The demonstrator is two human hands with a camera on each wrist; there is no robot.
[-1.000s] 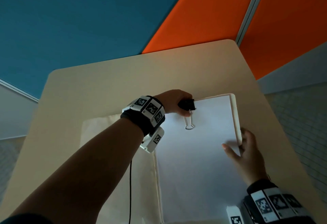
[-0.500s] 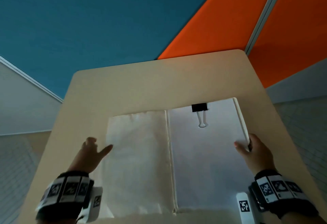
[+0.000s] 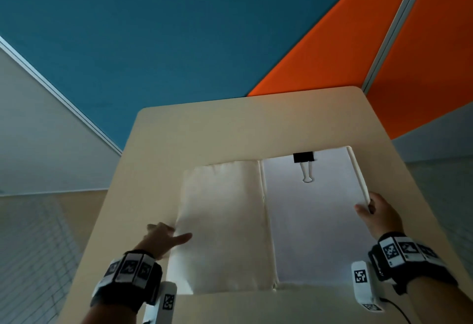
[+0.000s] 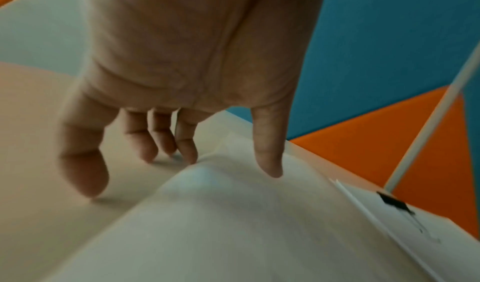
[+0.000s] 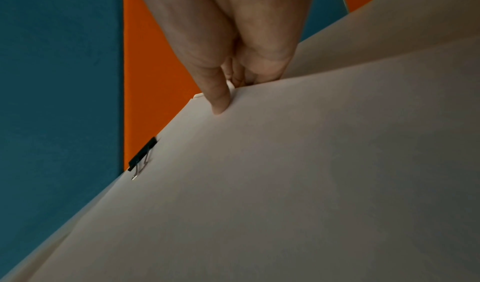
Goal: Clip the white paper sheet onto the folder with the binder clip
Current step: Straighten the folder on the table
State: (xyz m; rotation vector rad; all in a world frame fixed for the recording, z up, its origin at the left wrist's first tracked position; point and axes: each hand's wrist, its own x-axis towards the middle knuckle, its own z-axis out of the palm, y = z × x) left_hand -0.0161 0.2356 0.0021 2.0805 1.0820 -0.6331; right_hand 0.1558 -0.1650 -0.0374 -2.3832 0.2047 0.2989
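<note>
Head view: a beige table (image 3: 204,129) is seen to carry an open folder (image 3: 225,226), its spine running away from the person, with the white sheet (image 3: 312,221) laid on its right half. The right hand (image 3: 378,215) is closed on the folder's right edge about midway along, thumb on top of the sheet and fingers tucked beneath, so folder and sheet are pinched together; in the right wrist view that side is seen lifted off the table. The left hand (image 3: 163,238) rests at the folder's left edge with fingers loosely spread and nothing held: its thumb (image 4: 269,155) lies on the left flap, the other fingertips on the table just beside it. The clip (image 3: 304,163) is seated on the far edge of the right half, its black body over the edge and its wire handle folded flat onto the sheet, long axis pointing back toward the person. From the right-hand grip the clip lies forward and to the left, near; from the left hand it lies forward and well to the right. The right hand is judged the nearer. The clipping itself is judged done, with only release, or closing the left flap over, left.
</note>
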